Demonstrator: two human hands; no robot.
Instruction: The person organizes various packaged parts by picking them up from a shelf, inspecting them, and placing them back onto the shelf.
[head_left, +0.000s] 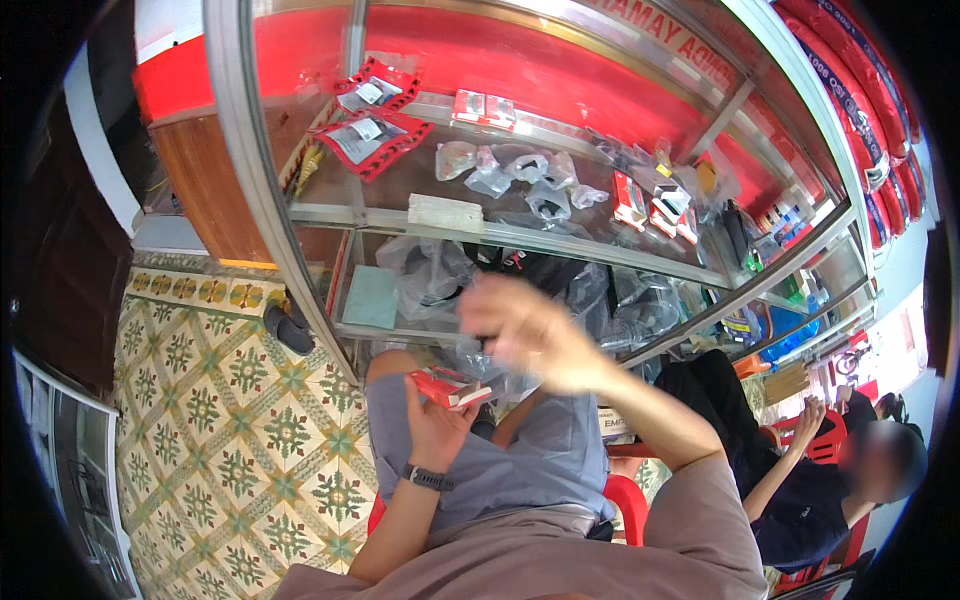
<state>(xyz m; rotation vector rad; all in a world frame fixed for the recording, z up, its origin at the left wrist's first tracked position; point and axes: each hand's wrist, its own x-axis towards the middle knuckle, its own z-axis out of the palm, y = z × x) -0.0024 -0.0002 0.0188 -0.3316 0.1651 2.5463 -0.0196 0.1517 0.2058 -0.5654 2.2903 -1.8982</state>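
My left hand (441, 429) holds a small red-and-white cardboard box (448, 387) above my lap; a white end flap sticks out on its right. Blurred by motion, my right hand (525, 330) is raised above and to the right of the box, in front of the lower shelf of a glass display case. Whether its fingers hold anything cannot be told. On the upper shelf lie two red-edged packets (367, 139), a pair of red-and-white boxes (484, 109), several knotted clear plastic bags (551, 201), and more red-and-white boxes (628, 199) to the right.
The case's metal frame (322, 276) runs close before me. A whitish block (445, 214) lies on the shelf edge, a pale green box (371, 298) below. Dark slippers (289, 330) lie on the tiled floor at left. Another person (802, 487) sits at right; red sacks (840, 97) are stacked at upper right.
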